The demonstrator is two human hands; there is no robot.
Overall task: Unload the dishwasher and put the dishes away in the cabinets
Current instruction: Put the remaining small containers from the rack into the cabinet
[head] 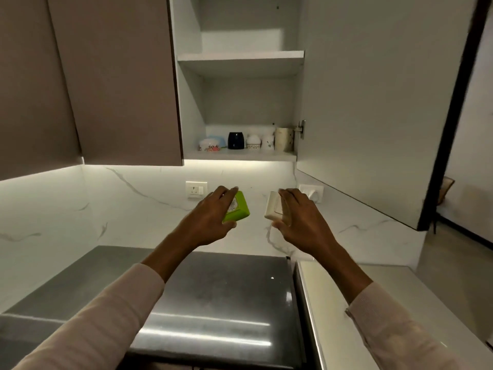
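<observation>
Now both hands carry small square dishes — left hand [213, 217] gripping a green dish [238, 208], right hand [296, 217] a cream dish [273, 208] — likely next lifted onto the open cabinet's lower shelf [240, 156].

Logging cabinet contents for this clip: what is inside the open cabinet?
On the bottom shelf: a dark mug, white patterned cups and bowls, a cream container. The top of the upper shelf is hidden from below.

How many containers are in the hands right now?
2. A green container is gripped by the left hand, a white container by the right hand, both held up below the open cabinet. Nothing more shows in either hand.
</observation>
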